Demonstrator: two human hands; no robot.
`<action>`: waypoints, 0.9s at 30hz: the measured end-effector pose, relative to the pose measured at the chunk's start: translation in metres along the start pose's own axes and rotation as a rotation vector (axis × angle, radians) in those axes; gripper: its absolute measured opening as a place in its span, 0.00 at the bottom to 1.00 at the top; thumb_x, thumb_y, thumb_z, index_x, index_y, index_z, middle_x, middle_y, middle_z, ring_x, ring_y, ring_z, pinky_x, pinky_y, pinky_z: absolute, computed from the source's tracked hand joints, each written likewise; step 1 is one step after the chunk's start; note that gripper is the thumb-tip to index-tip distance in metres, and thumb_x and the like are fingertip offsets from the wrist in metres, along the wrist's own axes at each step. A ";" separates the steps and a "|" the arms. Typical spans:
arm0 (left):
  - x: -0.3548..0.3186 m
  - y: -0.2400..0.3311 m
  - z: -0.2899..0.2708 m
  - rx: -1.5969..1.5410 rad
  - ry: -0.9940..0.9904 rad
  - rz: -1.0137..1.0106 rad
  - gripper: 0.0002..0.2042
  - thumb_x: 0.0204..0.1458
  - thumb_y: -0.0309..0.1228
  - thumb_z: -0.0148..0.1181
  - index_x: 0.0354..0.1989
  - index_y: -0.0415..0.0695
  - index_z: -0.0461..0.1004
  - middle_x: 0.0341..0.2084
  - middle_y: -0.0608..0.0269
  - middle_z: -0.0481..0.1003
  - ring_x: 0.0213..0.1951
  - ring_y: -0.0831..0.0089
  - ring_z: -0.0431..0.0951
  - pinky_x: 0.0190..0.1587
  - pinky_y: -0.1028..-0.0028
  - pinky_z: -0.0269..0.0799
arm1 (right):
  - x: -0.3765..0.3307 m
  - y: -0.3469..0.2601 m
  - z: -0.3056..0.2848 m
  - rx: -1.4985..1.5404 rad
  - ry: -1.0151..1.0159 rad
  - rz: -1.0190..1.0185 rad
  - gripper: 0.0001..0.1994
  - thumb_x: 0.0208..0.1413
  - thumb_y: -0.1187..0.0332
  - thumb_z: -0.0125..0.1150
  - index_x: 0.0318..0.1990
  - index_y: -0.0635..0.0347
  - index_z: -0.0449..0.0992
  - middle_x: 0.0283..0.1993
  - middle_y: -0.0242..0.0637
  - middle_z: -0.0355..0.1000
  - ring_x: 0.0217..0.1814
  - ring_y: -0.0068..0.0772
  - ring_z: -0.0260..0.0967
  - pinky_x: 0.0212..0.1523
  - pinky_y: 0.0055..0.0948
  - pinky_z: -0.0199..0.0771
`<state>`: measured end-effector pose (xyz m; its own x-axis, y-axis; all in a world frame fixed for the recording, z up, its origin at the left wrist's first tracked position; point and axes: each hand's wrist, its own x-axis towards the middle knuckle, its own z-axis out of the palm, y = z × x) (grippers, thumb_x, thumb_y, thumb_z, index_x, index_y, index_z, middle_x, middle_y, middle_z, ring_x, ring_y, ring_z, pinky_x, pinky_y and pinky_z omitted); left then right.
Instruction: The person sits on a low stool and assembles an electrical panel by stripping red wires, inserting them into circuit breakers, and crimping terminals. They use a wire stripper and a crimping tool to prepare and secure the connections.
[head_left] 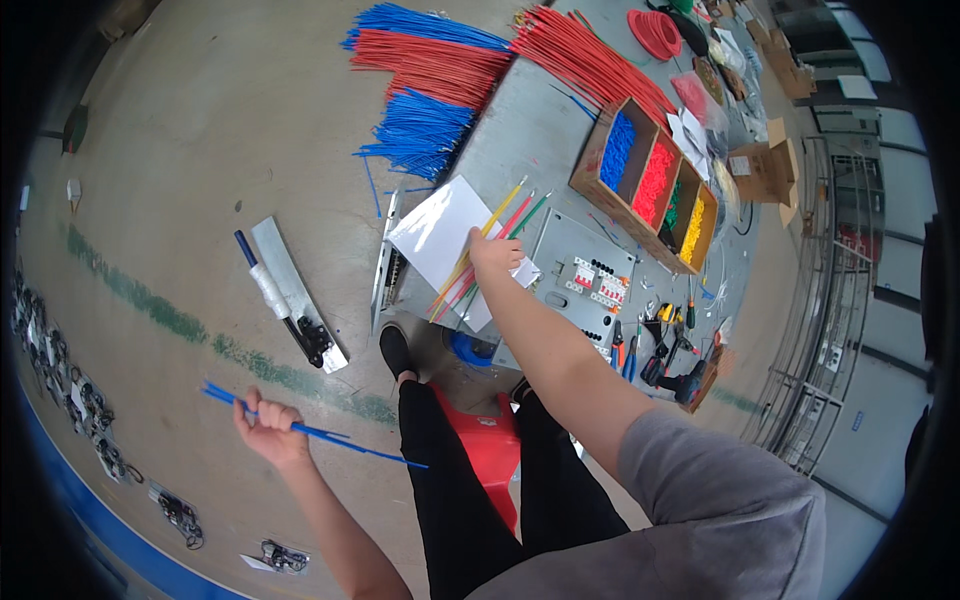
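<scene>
My left hand (272,432) is closed round a few blue wires (345,440), held out over the floor at the left. At the near edge of the grey table, my right hand (495,255) is closed on a small bundle of yellow, red and green wires (512,208). The bundle lies slantwise across a white sheet of paper (432,228), and its middle is partly hidden by the hand. To the right of that hand, a grey metal panel (560,245) carries small breakers (597,284) with red switches.
A wooden box (640,222) holds blue, red, green and yellow small parts in compartments. Thick heaps of red wires (590,60) and blue wires (425,130) lie beyond. Pliers (629,358) and a power drill (685,385) lie at right. A red stool (485,445) stands between my legs.
</scene>
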<state>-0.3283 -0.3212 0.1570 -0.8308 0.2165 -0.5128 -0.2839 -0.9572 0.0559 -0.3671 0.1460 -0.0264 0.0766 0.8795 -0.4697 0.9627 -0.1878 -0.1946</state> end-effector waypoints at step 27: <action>-0.111 -0.001 -0.029 -0.151 0.116 0.150 0.16 0.69 0.40 0.52 0.29 0.50 0.57 0.14 0.77 0.46 0.17 0.83 0.42 0.21 0.75 0.39 | -0.007 0.029 -0.020 0.115 -0.071 -0.551 0.18 0.68 0.65 0.54 0.55 0.71 0.60 0.49 0.61 0.76 0.51 0.63 0.78 0.54 0.50 0.77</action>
<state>-0.2224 -0.3494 0.1891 -0.7951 0.0550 -0.6040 -0.0800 -0.9967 0.0146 -0.3343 0.1428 -0.0119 -0.4505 0.8301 -0.3287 0.8210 0.2405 -0.5178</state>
